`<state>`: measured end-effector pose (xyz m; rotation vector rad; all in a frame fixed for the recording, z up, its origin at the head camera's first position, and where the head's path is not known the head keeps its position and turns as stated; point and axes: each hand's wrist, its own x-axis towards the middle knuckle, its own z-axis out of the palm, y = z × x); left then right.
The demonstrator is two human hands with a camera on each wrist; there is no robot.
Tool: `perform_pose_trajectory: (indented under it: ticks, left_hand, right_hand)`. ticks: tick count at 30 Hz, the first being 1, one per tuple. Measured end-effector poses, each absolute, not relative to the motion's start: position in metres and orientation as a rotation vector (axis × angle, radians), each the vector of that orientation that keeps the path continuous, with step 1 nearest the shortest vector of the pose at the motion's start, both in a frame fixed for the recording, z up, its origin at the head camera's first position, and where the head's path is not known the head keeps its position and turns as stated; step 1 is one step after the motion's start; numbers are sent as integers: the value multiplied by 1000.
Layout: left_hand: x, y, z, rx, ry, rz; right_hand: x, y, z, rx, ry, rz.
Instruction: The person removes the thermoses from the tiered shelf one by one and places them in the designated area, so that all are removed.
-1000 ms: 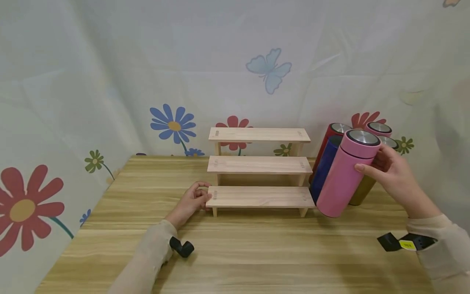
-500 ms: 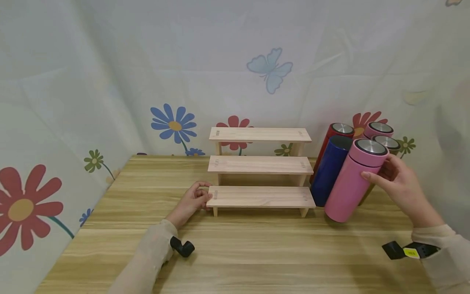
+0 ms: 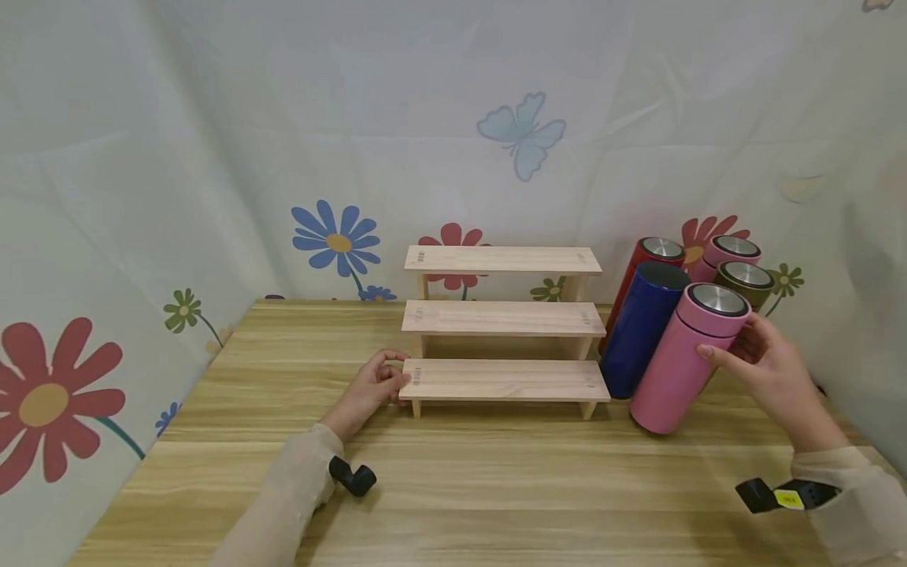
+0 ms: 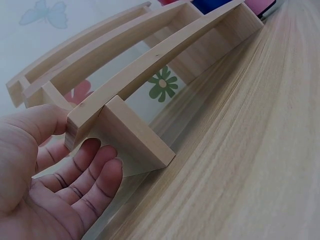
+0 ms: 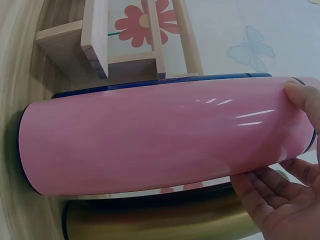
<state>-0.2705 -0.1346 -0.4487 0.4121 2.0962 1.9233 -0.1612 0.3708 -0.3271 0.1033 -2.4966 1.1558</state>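
Note:
My right hand point(image 3: 772, 374) grips a pink thermos bottle point(image 3: 683, 366) near its steel-topped lid, thumb on the near side and fingers behind. In the right wrist view the base of the pink thermos bottle point(image 5: 150, 135) is at or very near the table. A three-tier wooden step shelf point(image 3: 503, 378) stands in the middle. At its lowest tier's left end, my left hand point(image 3: 368, 394) holds the board; the left wrist view has its fingers point(image 4: 102, 177) curled below the board's end. A blue thermos bottle point(image 3: 641, 335) stands between the shelf and the pink one.
Behind the held bottle stand a red thermos point(image 3: 659, 250), another pink thermos point(image 3: 735, 248) and an olive-gold thermos point(image 3: 745, 276), close together. A flower-print cloth point(image 3: 524, 189) hangs behind the wood-grain table point(image 3: 496, 488).
The right hand has brought the pink thermos bottle downward and slightly right, so more of the blue and olive-gold bottles shows. My left hand has stayed at the shelf's end.

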Motion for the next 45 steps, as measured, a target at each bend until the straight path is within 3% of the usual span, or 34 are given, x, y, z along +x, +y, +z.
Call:
perform_pose_trajectory:
  ticks: [45]
  left_hand:
    - [-269, -136, -448, 408, 2105, 1924]
  right_hand:
    - [-153, 371, -343, 97, -2476, 1179]
